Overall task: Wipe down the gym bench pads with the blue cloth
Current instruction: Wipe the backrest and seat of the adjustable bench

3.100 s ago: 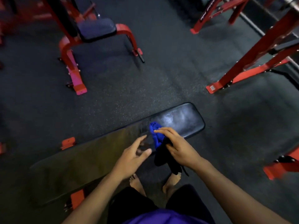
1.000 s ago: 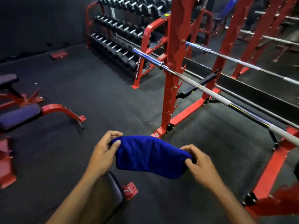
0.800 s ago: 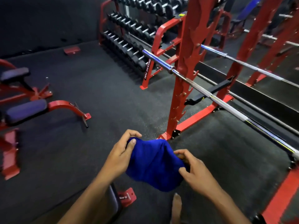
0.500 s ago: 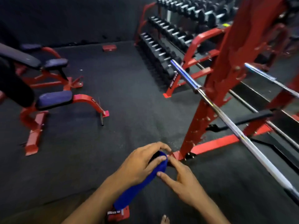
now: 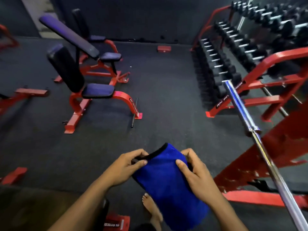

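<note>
Blue cloth (image 5: 166, 180) held up in front of the body, hanging folded above the floor (image 5: 166, 97), over a bare foot (image 5: 152, 208). Pinched at its dark-edged upper left corner by the left hand (image 5: 124, 167), thumb and fingers curled; gripped on its right edge by the right hand (image 5: 195, 174), thumb pressed on the fabric. Flat bench pad (image 5: 41, 209) low at left. Barbell (image 5: 260, 142) at right. Farther off, red-framed adjustable benches (image 5: 86, 77) and a dumbbell rack (image 5: 233, 55).
</note>
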Tool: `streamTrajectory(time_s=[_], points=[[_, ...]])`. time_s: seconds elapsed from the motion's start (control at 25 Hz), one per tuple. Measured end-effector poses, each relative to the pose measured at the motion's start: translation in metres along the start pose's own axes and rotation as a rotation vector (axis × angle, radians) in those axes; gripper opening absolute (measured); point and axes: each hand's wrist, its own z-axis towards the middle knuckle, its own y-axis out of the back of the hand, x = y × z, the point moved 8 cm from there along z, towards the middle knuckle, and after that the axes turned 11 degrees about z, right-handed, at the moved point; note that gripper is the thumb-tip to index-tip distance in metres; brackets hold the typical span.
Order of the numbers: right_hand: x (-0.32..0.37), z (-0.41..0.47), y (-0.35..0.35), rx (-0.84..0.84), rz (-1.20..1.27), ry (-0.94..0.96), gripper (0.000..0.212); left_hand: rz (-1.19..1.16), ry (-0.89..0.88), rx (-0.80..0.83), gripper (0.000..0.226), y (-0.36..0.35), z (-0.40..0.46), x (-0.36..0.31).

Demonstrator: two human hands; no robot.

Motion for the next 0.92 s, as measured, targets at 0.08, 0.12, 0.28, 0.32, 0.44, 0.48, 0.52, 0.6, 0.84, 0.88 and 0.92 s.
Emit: streamTrajectory(time_s=[0.08,0.12,0.28,0.32,0.44,0.48,0.52,0.6,0.84,0.88,0.92], points=[[-0.006,0.031,0.007,0.071,0.012,-0.035,0.021,-0.031,-0.019,-0.075,0.021,0.013,0.027,-0.005],[-0.008,0.046,0.01,0.112,0.008,-0.045,0.031,-0.03,-0.038,-0.096,0.02,0.019,0.043,-0.008],[0.0,0.114,0.028,0.185,-0.138,0.072,0.041,0.061,-0.167,-0.177,0.021,0.053,0.104,-0.033],[0.005,0.136,0.034,0.174,-0.175,0.123,0.033,0.085,-0.19,-0.202,0.02,0.066,0.123,-0.034],[0.02,0.203,0.051,0.136,-0.221,0.217,0.022,0.192,-0.248,-0.246,0.022,0.106,0.171,-0.03],[0.024,0.223,0.055,0.115,-0.215,0.235,0.023,0.226,-0.252,-0.247,0.025,0.118,0.185,-0.027],[0.028,0.242,0.06,0.089,-0.204,0.247,0.026,0.246,-0.242,-0.251,0.026,0.129,0.197,-0.024],[0.037,0.275,0.067,0.063,-0.175,0.26,0.031,0.267,-0.21,-0.28,0.025,0.148,0.216,-0.018],[0.067,0.369,0.05,0.135,-0.139,0.299,0.026,0.38,-0.133,-0.4,0.038,0.208,0.252,0.021],[0.071,0.386,0.047,0.141,-0.117,0.299,0.024,0.385,-0.108,-0.44,0.033,0.22,0.255,0.03],[0.074,0.401,0.043,0.151,-0.099,0.291,0.022,0.378,-0.081,-0.482,0.029,0.232,0.256,0.037]])
